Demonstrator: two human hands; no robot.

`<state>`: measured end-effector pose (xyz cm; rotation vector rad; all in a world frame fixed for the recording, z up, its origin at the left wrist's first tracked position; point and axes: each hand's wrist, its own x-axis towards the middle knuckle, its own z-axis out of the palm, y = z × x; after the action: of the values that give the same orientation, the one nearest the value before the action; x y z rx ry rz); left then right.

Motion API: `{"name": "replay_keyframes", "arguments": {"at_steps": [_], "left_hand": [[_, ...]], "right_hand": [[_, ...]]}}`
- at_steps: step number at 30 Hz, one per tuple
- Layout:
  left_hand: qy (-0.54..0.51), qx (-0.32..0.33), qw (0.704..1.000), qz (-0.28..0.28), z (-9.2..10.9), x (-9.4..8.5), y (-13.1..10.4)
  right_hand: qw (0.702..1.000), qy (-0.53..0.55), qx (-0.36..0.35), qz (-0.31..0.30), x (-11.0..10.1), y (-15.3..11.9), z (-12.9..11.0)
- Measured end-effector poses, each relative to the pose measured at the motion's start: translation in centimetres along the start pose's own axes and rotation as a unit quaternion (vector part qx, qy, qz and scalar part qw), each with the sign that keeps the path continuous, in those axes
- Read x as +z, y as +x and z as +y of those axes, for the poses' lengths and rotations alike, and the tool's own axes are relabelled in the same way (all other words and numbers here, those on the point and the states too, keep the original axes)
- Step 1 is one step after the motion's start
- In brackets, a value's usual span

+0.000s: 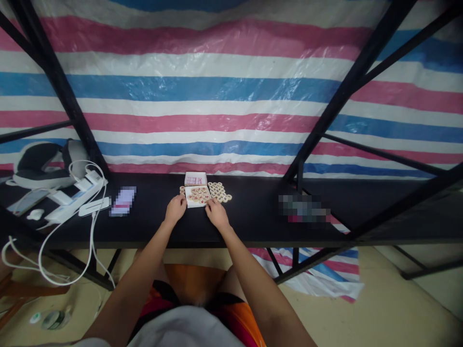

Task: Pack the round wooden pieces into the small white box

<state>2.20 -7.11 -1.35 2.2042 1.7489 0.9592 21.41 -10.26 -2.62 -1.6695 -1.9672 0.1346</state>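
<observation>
A small white box (197,204) lies open on the black table, with several round wooden pieces (198,193) in it. Behind it stands a white lid or second box part (196,179) with red print. My left hand (176,208) is at the box's left side, fingers bent and close together. At the right front corner, my right hand (217,212) has its fingers on the box edge, near a piece. More round pieces (218,191) lie in a group to the right of the box, and a few (182,191) at its left.
A phone (123,201) lies on the black table (152,193) to the left. Beyond it are a white power strip (77,196) with cables and a grey neck pillow (43,164). A blurred dark object (304,208) is at the right. Black metal posts (325,115) frame the table.
</observation>
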Motion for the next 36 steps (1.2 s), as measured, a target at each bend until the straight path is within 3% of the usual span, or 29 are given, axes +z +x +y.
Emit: {"name": "replay_keyframes", "arguments": {"at_steps": [36], "left_hand": [[-0.099,0.013,0.995,-0.017,-0.11,0.04,0.13]], "right_hand": [[1.0,0.008,0.001,0.003,0.04,-0.02,0.02]]}}
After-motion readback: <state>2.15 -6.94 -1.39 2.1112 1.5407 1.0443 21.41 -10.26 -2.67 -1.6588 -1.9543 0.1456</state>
